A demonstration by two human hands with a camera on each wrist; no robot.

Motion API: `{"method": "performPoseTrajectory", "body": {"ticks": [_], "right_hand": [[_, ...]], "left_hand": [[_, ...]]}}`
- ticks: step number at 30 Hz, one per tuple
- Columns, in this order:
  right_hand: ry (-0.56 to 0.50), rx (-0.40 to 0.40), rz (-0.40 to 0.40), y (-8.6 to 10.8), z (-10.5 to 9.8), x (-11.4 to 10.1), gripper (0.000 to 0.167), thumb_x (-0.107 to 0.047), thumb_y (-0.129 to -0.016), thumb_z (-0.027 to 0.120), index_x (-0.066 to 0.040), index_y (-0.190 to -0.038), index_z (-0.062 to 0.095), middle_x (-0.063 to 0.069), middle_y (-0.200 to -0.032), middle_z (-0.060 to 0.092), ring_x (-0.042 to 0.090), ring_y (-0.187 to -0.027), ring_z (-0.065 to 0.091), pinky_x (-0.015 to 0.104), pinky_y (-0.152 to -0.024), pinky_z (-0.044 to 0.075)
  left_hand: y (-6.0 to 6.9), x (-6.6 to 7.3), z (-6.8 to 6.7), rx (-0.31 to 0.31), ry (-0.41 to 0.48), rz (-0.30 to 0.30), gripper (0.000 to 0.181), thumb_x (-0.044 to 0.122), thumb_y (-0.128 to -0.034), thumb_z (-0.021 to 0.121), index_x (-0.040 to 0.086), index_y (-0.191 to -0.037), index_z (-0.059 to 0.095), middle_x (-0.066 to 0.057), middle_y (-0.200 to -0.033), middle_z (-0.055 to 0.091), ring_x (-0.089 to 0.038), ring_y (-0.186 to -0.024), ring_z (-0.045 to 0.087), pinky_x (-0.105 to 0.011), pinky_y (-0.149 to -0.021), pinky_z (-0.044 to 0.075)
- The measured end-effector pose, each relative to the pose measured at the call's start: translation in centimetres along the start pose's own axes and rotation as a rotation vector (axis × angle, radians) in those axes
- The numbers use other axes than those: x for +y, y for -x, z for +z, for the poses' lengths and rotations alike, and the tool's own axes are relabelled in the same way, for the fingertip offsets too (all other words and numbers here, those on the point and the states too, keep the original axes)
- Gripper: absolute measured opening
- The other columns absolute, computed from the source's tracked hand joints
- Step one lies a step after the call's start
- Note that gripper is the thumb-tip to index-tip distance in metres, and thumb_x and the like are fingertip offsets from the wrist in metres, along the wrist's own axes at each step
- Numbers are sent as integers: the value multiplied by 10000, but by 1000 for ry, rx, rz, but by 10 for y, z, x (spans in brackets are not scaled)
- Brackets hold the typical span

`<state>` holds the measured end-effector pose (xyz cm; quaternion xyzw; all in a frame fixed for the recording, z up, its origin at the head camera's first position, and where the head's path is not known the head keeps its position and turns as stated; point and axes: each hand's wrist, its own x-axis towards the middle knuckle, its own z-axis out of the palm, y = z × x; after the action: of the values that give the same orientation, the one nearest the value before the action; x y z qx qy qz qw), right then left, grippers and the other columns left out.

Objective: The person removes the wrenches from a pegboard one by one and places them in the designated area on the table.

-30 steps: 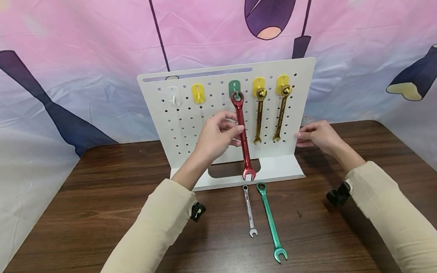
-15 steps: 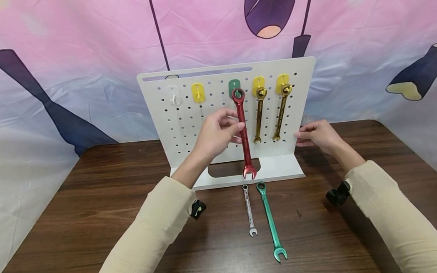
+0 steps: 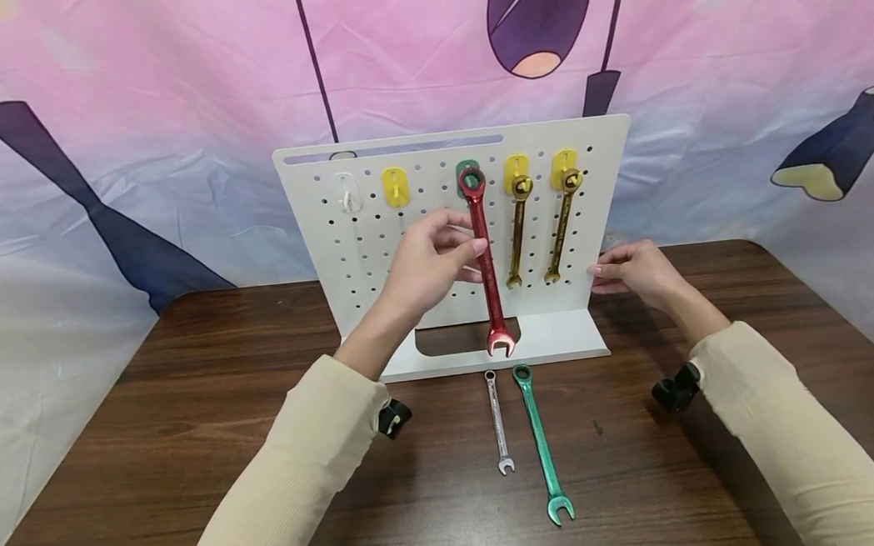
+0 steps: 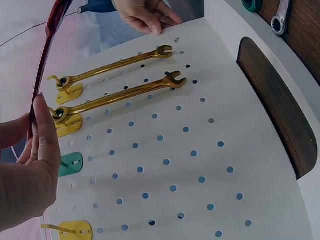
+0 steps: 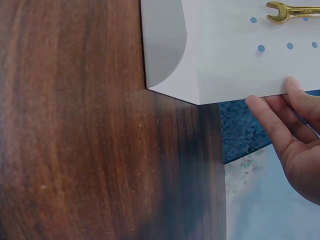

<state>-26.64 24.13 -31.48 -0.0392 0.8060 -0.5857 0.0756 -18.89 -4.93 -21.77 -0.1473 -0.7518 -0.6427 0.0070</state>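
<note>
Head view: before a pegboard (image 3: 367, 256), a red wrench (image 3: 488, 274) is pinched by the left hand (image 3: 430, 261); from it, two gold wrenches (image 3: 560, 230) are hung at 2 o'clock, a silver wrench (image 3: 498, 420) is laid at 6.

Left wrist view: the red wrench is held at 10 o'clock.

Right wrist view: at 3 o'clock, the pegboard's edge is gripped by the right hand (image 5: 298, 146).

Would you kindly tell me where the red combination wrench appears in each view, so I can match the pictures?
Head: the red combination wrench is just right of centre, in the left hand.
Left wrist: upper left, nearly edge-on.
Right wrist: not in the picture.
Shared landmark: the white pegboard.
</note>
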Motion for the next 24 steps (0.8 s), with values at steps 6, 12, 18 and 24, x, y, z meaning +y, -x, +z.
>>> {"method": "performPoseTrajectory", "body": {"ticks": [6, 12, 18, 24], "right_hand": [[-11, -2, -5, -1, 0, 0, 203, -9, -898, 553, 160, -1008, 567, 213, -1039, 539, 177, -774, 641, 415, -829, 534], [-4, 2, -8, -1, 0, 0, 201, -9, -899, 551, 162, -1005, 563, 219, -1050, 530, 174, -772, 642, 406, -820, 539], [-27, 1, -12, -1, 1, 0, 203, 12, -895, 548, 183, -1003, 554, 170, -1001, 545, 178, -764, 645, 401, -811, 542], [-19, 1, -6, 0, 1, -1, 230, 12, -896, 546, 196, -1033, 540, 215, -1048, 525, 181, -773, 646, 404, -818, 538]], "left_hand": [[7, 1, 0, -23, 6, -21, 210, -34, -872, 574, -53, -1077, 532, -196, -905, 626, -221, -720, 628, -321, -635, 590], [13, -5, -1, -26, 12, -36, 190, -45, -876, 561, -59, -1062, 524, -202, -883, 622, -207, -704, 622, -320, -638, 590], [21, -15, -3, -13, 19, -94, 191, -38, -877, 562, -47, -1064, 525, -198, -877, 622, -205, -689, 624, -348, -652, 590], [28, -28, -4, -22, 4, -162, 187, -40, -871, 571, -32, -1052, 526, -173, -852, 619, -194, -682, 612, -412, -680, 582]]}}
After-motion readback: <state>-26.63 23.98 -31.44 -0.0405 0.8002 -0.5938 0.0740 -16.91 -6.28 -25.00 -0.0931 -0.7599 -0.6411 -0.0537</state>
